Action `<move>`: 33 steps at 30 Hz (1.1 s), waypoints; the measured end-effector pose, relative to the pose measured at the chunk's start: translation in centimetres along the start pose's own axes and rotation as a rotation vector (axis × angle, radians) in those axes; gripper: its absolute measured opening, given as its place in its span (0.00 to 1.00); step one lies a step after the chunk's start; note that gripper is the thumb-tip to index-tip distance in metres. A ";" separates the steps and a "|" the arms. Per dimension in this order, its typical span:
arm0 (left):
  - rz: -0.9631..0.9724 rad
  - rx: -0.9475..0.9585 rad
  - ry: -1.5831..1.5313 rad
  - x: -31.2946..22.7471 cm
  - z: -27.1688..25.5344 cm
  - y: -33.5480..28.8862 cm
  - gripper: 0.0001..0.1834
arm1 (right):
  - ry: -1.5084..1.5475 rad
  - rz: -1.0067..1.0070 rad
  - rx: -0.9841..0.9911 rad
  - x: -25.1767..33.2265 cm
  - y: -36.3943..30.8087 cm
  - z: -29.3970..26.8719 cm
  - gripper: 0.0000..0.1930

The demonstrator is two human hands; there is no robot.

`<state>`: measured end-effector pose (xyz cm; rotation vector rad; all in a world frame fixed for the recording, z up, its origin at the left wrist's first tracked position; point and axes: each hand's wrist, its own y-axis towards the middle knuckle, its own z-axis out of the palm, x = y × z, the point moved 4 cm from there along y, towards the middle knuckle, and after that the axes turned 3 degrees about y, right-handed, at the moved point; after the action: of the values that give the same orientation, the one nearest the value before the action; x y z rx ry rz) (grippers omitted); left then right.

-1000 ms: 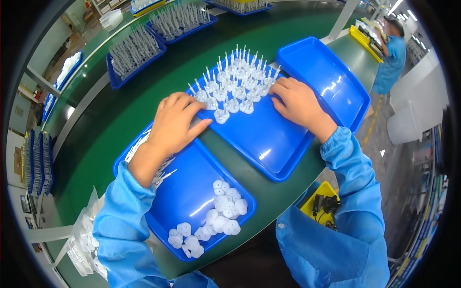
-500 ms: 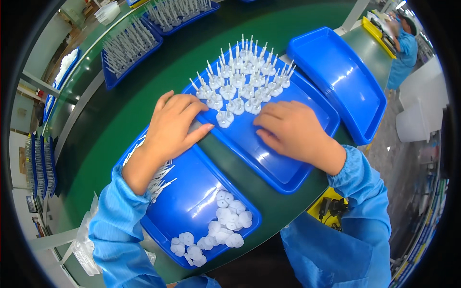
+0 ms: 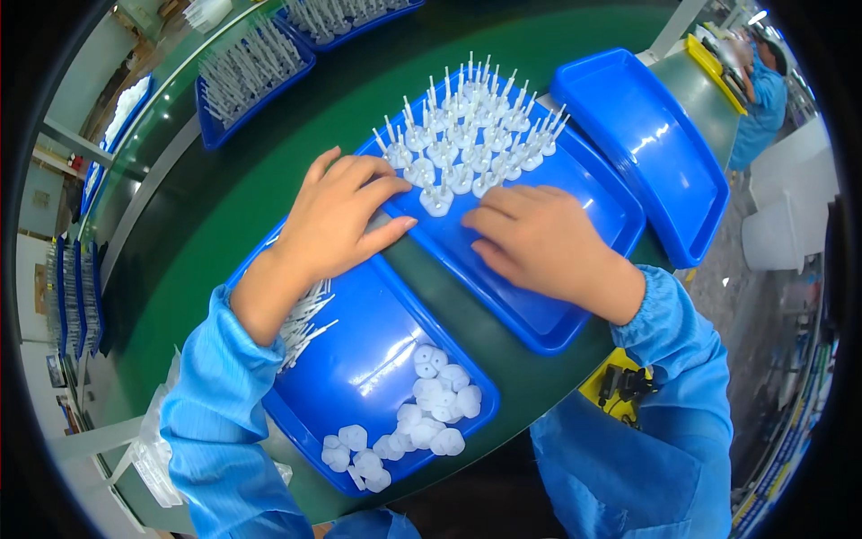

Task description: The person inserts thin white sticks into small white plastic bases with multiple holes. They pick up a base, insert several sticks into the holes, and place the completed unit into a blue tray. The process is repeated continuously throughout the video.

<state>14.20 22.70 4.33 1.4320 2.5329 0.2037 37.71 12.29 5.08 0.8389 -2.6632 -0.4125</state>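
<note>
My left hand (image 3: 337,216) rests palm down, thumb and fingers apart, with its fingertips at the near-left rim of a blue tray (image 3: 516,305). In that tray's far part stand several white pieces (image 3: 462,135), flat bases with thin upright rods. My right hand (image 3: 552,242) hovers over the tray's nearer part, fingers curled down and thumb tucked in; whatever its fingertips hold is hidden. Beneath my left wrist is another blue tray (image 3: 368,337), with loose thin white rods (image 3: 303,328) partly covered by my arm. Translucent white discs (image 3: 440,400) lie heaped at its near end.
An additional blue tray (image 3: 660,148) overlaps the right side of the middle one. Rod-filled trays (image 3: 247,76) stand at the far left on the green table (image 3: 180,287). A yellow bin (image 3: 620,391) holds black parts by my right forearm. Another person (image 3: 763,99) works at far right.
The view has shifted slightly, moving the trays up and right in the picture. My right hand has come a little closer to the nearest standing piece. My left hand keeps its place.
</note>
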 end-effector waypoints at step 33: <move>-0.711 -0.773 -0.710 -8.7 -3.6 -24.8 0.14 | 0.976 0.140 -0.156 16.5 6.3 5.6 0.07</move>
<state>-2.88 2.40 3.19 0.2086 1.8619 0.3947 19.61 8.41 5.79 0.5797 -1.7392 -0.1119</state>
